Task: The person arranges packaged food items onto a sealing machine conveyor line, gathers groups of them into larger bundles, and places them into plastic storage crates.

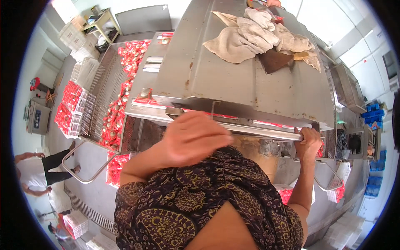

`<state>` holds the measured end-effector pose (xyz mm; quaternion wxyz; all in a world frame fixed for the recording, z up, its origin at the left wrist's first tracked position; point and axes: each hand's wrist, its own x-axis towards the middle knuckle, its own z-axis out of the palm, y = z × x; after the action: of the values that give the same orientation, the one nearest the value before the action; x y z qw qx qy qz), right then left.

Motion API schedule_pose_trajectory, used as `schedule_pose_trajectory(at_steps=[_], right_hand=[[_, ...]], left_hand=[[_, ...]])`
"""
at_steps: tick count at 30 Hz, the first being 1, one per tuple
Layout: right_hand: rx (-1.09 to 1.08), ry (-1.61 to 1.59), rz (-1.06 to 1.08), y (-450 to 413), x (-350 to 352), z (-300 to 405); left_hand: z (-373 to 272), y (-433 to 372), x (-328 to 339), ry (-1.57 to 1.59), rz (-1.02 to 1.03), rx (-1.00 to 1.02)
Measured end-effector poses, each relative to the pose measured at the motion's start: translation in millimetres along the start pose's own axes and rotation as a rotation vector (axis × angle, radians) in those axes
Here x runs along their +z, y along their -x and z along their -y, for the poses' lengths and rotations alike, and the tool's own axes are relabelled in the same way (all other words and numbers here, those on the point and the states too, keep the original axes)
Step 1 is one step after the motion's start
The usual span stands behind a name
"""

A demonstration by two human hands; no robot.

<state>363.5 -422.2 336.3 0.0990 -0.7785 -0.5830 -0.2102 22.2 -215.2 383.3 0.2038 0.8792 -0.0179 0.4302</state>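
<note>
My right hand (pixel 308 142) grips the right end of a shiny metal bar (pixel 265 131) that runs along the near side of the machine. Blurred, my left hand (pixel 197 137) hovers in front of my body near the bar's left part. Its fingers lie close together and its underside is hidden, so I cannot see whether anything is in it. Above the bar is a large stainless steel cover (pixel 231 84) with rust spots. On the cover lie crumpled beige cloths (pixel 240 40) and a rusty scraper (pixel 275 61) with a wooden handle. Red packaging (pixel 143 100) shows beneath the cover.
Left of the machine, a perforated metal trough (pixel 103 84) holds many red packets (pixel 114 118). White crates (pixel 73 122) of red packets stand on the floor. A person (pixel 43 168) stands at left; another person's hand (pixel 273 3) shows at the far edge. Blue crates (pixel 373 114) are at right.
</note>
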Motion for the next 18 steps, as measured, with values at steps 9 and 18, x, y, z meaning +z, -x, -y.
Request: schedule_pose_trajectory(at_steps=[9,18], right_hand=[[-0.283,-0.22,0.353,-26.1,59.2,126.2],[-0.315,-0.434,0.57,-2.6,185.1,239.8]], left_hand=[[58.5,70.8,18.5,-0.132,0.542,-0.461],[138.2,219.4,23.6,-0.253,0.473,-0.831]])
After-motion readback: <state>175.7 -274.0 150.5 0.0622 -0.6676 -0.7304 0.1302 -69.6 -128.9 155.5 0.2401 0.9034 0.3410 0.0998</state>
